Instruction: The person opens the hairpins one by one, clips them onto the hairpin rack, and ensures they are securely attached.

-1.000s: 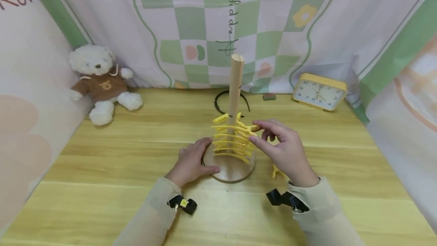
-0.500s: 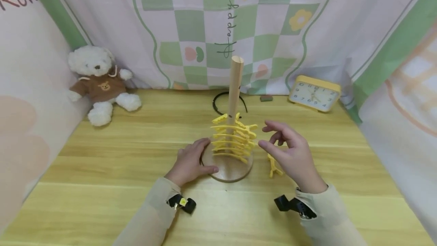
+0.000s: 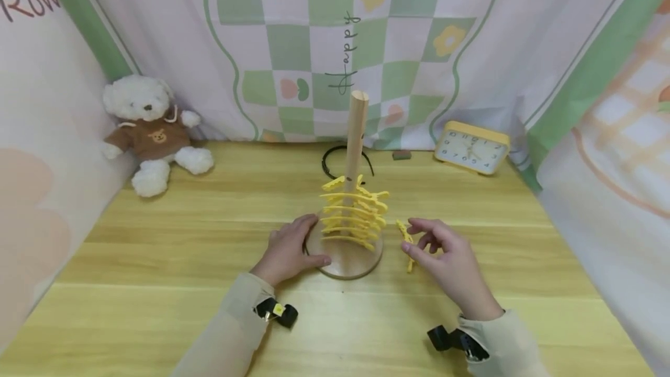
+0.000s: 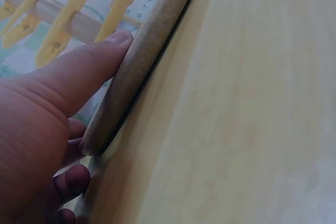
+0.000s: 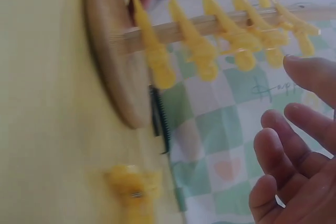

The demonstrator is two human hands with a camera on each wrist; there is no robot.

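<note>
A pale wooden post [image 3: 356, 127] rises from a round wooden base [image 3: 349, 265]. Several yellow hair clips [image 4: 64, 22] are clipped one above another along its lower half. My left hand [image 3: 288, 252] holds the base's left edge, thumb [image 4: 105, 56] on top and the other fingers around the side. Right of the base, a loose yellow hair clip [image 5: 134, 195] lies on the table. Above it hovers my right hand [image 3: 449, 259], thumb and fingers spread apart. In the right wrist view nothing is between those fingers, and the loose clip lies away from them.
Behind the post lies a black headband [image 3: 325, 166]. A small dark block [image 3: 402, 155] and a yellow-framed clock [image 3: 471, 149] stand near the back edge. At the back left sits a white teddy bear [image 3: 154, 138] in a brown top. A printed curtain [image 3: 293, 45] hangs behind.
My right hand has let go of the topmost clip on the post and moved right and down to the loose clip. The left hand keeps its hold on the base. The view has shifted slightly.
</note>
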